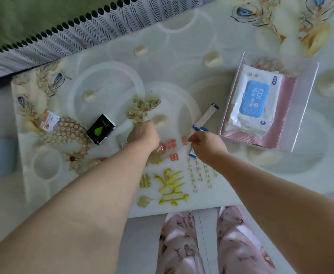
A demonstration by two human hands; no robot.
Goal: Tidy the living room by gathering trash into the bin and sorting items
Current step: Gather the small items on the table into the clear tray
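At the table's (182,56) centre, the left hand (143,135) curls over a red-capped bottle (160,149); whether it grips cannot be told. The right hand (206,145) pinches 1 blue-tipped sachet (192,154). A second sachet (205,115) lies at its 12 o'clock, and a black box (100,129) at the left hand's 9 o'clock.

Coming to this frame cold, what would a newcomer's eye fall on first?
First the two bare arms reaching to the middle of the table, left hand and right hand curled over small items they partly hide. Next the wet wipes pack with its bright blue lid, in a clear tray at the right. A black box with a green drop lies left of the hands.
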